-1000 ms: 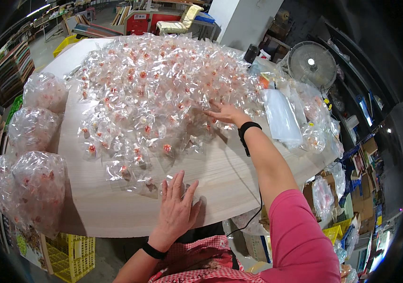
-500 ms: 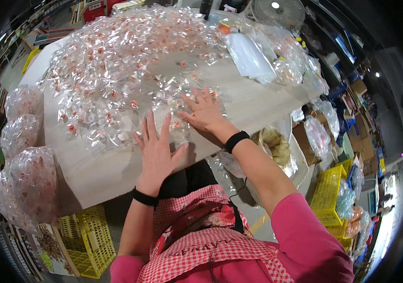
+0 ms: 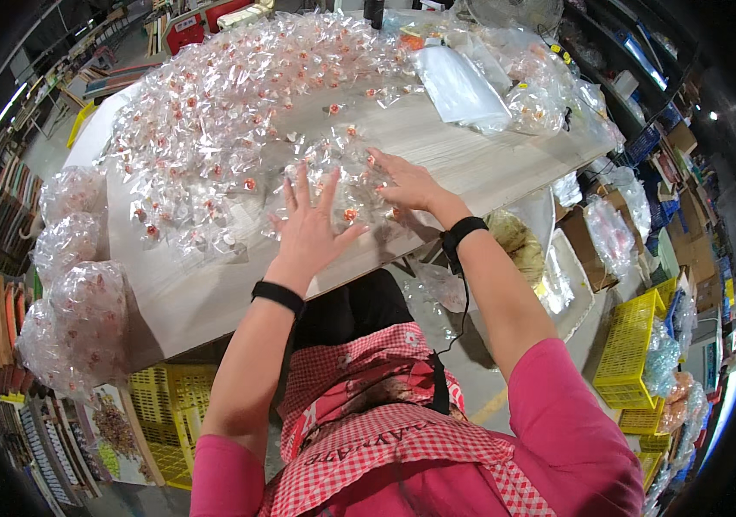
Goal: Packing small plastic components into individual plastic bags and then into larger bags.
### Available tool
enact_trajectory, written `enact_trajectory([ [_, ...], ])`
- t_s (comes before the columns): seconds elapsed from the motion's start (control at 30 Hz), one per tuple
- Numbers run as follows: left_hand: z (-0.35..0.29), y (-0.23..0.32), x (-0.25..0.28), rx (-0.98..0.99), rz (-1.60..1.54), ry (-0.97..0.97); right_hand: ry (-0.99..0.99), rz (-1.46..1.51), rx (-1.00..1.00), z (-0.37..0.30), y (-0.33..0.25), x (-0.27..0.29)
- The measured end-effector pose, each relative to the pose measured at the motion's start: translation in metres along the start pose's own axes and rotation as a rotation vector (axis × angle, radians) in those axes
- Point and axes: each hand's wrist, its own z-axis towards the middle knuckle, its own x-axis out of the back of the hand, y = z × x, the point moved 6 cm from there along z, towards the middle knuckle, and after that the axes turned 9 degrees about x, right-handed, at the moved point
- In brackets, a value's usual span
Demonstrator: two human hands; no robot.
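Observation:
Small clear plastic packets (image 3: 191, 129) with little orange-red and white pieces inside spread in a large heap over the far left of the pale wood-grain table (image 3: 463, 159). Near the table's front edge, my left hand (image 3: 312, 233) lies with fingers spread, its fingertips at the near side of a smaller cluster of packets (image 3: 346, 177). My right hand (image 3: 411, 185) reaches in from the right with its fingers stretched out, touching the right side of that cluster. Neither hand grips anything; some packets are partly covered by the fingers.
A stack of flat clear bags (image 3: 463, 90) lies at the back right, beside crumpled clear plastic (image 3: 536, 108). Bulging clear bags (image 3: 84, 323) stand against the table's left edge. Yellow crates (image 3: 631, 345) are on the floor at right, and another yellow crate (image 3: 174, 405) below left.
The view has shifted slightly. My hands have drawn around the small cluster, the right fingers now closer together and turned sideways, and the packets between my hands sit more bunched.

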Motion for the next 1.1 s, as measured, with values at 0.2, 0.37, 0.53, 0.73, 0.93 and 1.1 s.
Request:
enact_trajectory([
  [0.2,0.019,0.000,-0.018,-0.088,0.215,-0.116,-0.108,-0.054,-0.028,0.006,0.007,0.012],
  [0.37,0.016,-0.026,-0.007,-0.115,0.132,-0.042,-0.042,-0.037,0.070,0.015,0.026,0.010],
  [0.53,0.005,-0.034,-0.001,-0.203,0.116,-0.033,0.185,0.121,0.164,0.016,0.048,0.013],
  [0.73,0.003,-0.046,0.003,-0.270,0.066,-0.060,0.262,0.543,-0.157,0.009,0.055,0.032],
  [0.93,0.006,-0.022,0.015,-0.240,-0.061,0.034,0.441,0.455,0.036,-0.008,0.026,0.042],
  [1.1,0.010,-0.020,-0.012,-0.225,0.175,-0.031,0.354,0.257,0.143,-0.012,-0.014,0.013],
])
